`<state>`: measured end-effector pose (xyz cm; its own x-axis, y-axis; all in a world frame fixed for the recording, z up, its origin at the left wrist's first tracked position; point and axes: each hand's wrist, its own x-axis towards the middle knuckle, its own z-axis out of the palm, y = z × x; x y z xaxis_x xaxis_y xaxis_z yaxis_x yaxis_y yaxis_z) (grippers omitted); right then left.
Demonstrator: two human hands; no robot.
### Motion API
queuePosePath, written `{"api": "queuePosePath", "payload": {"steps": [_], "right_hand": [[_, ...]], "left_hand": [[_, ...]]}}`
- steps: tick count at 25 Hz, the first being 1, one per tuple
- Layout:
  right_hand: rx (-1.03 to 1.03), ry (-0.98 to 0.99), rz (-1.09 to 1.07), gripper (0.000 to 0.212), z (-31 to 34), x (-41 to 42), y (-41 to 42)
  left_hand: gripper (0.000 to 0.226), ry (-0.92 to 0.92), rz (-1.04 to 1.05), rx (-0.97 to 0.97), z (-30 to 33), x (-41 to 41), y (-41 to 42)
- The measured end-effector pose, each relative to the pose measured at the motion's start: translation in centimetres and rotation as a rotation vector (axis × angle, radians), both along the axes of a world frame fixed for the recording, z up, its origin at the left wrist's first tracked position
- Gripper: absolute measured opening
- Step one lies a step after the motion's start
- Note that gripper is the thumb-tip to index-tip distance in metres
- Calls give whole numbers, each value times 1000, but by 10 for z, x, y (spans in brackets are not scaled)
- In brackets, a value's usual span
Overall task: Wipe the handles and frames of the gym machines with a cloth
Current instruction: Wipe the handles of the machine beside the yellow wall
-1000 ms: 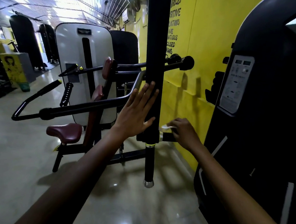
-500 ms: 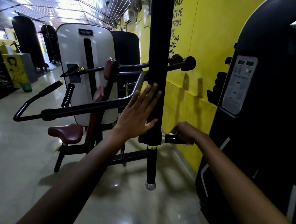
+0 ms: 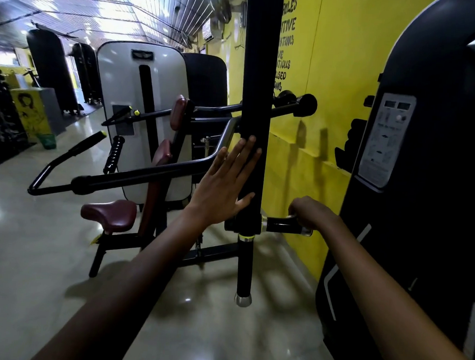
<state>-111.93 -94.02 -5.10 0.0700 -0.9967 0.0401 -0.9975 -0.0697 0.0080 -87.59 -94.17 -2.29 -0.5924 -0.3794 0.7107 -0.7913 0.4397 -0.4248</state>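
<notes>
Black padded upright bar (image 3: 258, 69) hangs vertical at centre frame; landmark for the rest. Below its padding sits a black collar, then a thin yellow-green ring, then a narrower black tube (image 3: 245, 264) ending in a silver cap (image 3: 242, 300) clear of the floor. Short black side handle (image 3: 279, 225) juts horizontally rightward from the collar, silver ring at its root. Cloth not clearly discernible at the handle's outer end, where the fingers cover it.

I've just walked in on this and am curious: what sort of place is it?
Most likely a gym: a weight machine with a maroon seat and long black handles, an instruction panel on a nearby machine, and slogans painted on the yellow wall.
</notes>
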Motion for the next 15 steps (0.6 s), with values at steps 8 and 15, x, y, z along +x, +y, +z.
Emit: {"api": "queuePosePath", "payload": {"steps": [8, 15], "right_hand": [[-41, -314, 139, 30, 7, 51, -2], [99, -421, 71, 40, 8, 30, 1]], "left_hand": [[85, 22, -33, 8, -1, -2, -1], [84, 19, -38, -3, -1, -2, -1]]}}
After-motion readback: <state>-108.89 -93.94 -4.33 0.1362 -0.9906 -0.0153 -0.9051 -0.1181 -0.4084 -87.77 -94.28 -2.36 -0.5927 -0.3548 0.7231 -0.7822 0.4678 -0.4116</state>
